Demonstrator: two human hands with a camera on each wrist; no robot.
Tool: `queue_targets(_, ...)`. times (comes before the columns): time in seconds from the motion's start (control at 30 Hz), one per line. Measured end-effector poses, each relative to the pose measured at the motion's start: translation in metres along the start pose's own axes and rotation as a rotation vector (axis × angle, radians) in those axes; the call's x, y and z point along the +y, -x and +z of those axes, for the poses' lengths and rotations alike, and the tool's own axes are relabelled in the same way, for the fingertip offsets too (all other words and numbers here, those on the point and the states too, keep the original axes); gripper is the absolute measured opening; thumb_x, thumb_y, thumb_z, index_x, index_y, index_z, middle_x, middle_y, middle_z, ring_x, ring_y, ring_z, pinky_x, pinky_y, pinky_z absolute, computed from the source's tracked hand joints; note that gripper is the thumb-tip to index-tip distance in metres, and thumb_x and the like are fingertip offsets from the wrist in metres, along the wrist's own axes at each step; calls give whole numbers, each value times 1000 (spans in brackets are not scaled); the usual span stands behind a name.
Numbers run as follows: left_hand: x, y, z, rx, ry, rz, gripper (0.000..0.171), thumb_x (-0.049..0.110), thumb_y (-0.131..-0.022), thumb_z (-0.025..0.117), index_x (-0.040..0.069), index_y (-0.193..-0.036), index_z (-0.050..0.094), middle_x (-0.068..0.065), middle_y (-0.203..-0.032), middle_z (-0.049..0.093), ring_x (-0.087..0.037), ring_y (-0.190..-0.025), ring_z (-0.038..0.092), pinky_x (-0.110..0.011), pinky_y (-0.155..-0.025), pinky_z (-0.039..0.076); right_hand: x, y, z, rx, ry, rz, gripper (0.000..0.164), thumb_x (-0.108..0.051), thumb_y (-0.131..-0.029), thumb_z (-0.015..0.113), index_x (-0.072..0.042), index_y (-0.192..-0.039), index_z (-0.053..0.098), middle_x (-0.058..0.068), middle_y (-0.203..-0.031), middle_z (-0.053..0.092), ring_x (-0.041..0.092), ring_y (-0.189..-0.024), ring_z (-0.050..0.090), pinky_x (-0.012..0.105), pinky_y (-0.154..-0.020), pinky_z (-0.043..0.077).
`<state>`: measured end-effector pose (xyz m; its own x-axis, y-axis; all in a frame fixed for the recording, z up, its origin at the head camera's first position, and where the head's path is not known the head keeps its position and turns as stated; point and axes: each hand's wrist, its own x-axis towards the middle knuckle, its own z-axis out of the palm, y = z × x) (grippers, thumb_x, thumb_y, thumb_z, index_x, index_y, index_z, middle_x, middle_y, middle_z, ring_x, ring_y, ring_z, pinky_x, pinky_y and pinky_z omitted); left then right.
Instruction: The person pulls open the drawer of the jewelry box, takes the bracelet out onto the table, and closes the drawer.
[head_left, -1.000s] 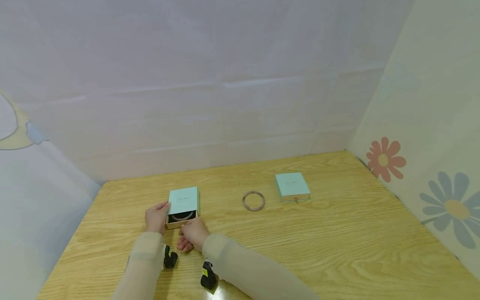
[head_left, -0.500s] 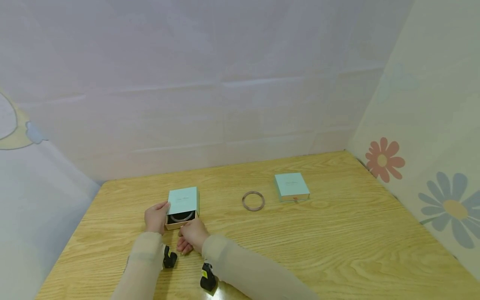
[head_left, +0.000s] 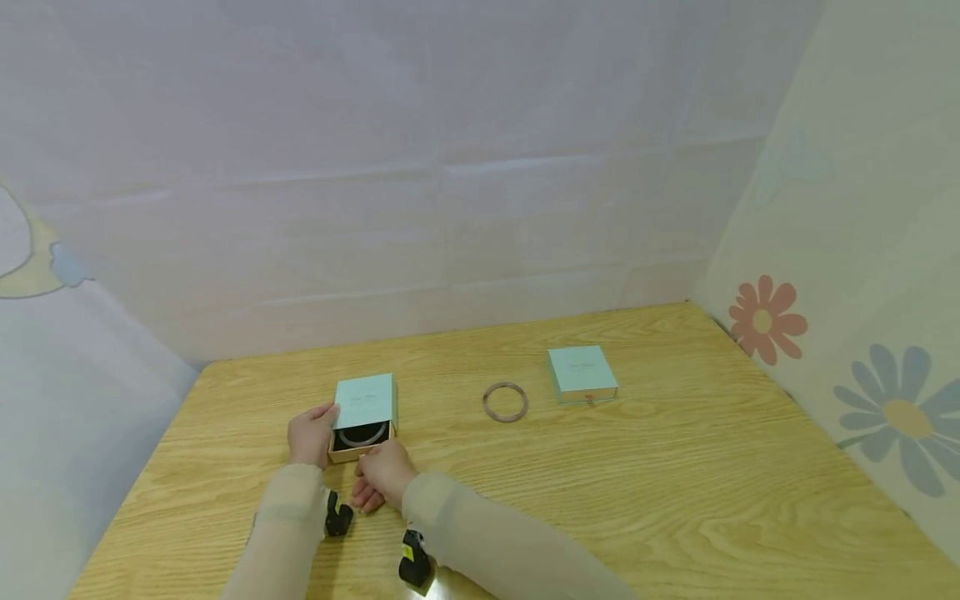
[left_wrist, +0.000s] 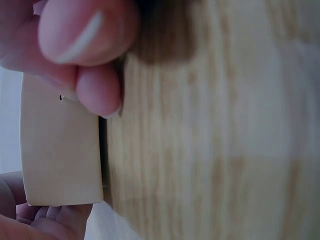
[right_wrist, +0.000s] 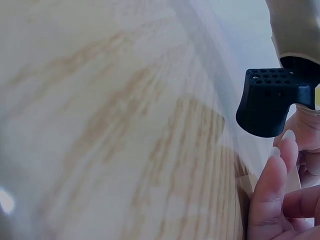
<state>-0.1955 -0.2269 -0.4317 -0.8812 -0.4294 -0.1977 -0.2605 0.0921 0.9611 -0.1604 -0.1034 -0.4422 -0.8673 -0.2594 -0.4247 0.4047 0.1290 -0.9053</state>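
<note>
Drawer (head_left: pixel 347 455) sits slightly further out than before, my right fingers (head_left: pixel 369 461) pinching its front, left fingers (head_left: pixel 327 412) gripping the box (head_left: pixel 365 402).

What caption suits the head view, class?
Left hand and right hand at a partly open, square, pale-blue box, a greyish ring inside.

Here's my left hand (head_left: pixel 311 437) gripping, my right hand (head_left: pixel 386 473) near it, fingers (head_left: pixel 367 497) curled, forearms (head_left: pixel 517 537) angled inward.

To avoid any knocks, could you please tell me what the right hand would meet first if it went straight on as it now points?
Probably the front of the partly pulled-out tray, just ahead of the right hand; the head view leaves any gap unclear.
</note>
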Motion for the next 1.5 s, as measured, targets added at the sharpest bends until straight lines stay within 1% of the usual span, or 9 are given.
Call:
queue_targets(0.17,-1,1,-2,2,-13,-9,42,11,-101,50,-13,-135,48,-31,-140,43,-7,-69,44,-13,-56,35,-1,1,1,9,5,-1,25,-3,-98,49,2,-77,61,9,-52,57,11,-36,49,23,-34,45)
queue_targets(0.4,1,1,0,-1,-4,-3,42,9,-101,48,-16,-135,45,-33,-143,38,-36,-117,40,-30,-94,40,1,0,1,10,9,11,26,-2,-97,50,2,-75,62,10,-53,58,12,-36,50,26,-35,48)
queue_targets(0.5,2,1,1,2,-3,-4,42,9,-101,48,-16,-135,45,-33,-142,39,-33,-119,41,-38,-101,37,2,0,1,6,6,12,26,-3,-98,50,2,-75,62,10,-53,58,13,-36,51,26,-35,47)
queue_targets(0.6,2,2,1,16,-5,-2,41,9,-100,50,-16,-133,47,-33,-139,42,-20,-86,54,-25,-82,45,2,2,0,0,5,9,26,-3,-98,50,2,-76,62,10,-53,59,13,-36,50,25,-34,46)
queue_targets(0.73,1,2,1,36,0,1,38,8,-99,53,-15,-130,52,-34,-130,49,-4,-44,29,-18,-47,32,2,1,0,-6,3,5,25,-3,-98,50,1,-76,62,12,-55,61,13,-38,52,25,-35,47)
queue_targets(1.0,0,0,-1,8,17,-34,41,10,-100,51,-13,-134,49,-32,-139,43,-3,-43,25,-18,-45,28,2,3,0,-19,-5,23,24,-2,-98,49,1,-76,60,12,-54,61,15,-40,58,26,-37,49)
queue_targets(1.17,0,0,-1,13,-3,-36,42,11,-100,51,-13,-134,48,-30,-141,42,-6,-66,41,-13,-57,35,4,4,1,-12,-8,1,24,-2,-98,49,1,-77,60,10,-54,59,12,-38,52,23,-34,45)
queue_targets(1.3,0,0,1,21,3,-29,42,10,-100,50,-14,-134,47,-31,-141,42,-24,-100,49,-25,-87,43,5,4,2,-5,-9,-6,23,-3,-98,49,1,-78,60,10,-54,59,12,-37,51,23,-33,44)
queue_targets(1.5,0,-1,2,24,36,-15,42,6,-99,49,-17,-134,44,-34,-140,40,-36,-130,36,-39,-106,36,6,4,2,-3,-14,-5,22,-1,-97,49,2,-78,60,12,-55,61,12,-36,50,23,-33,44)
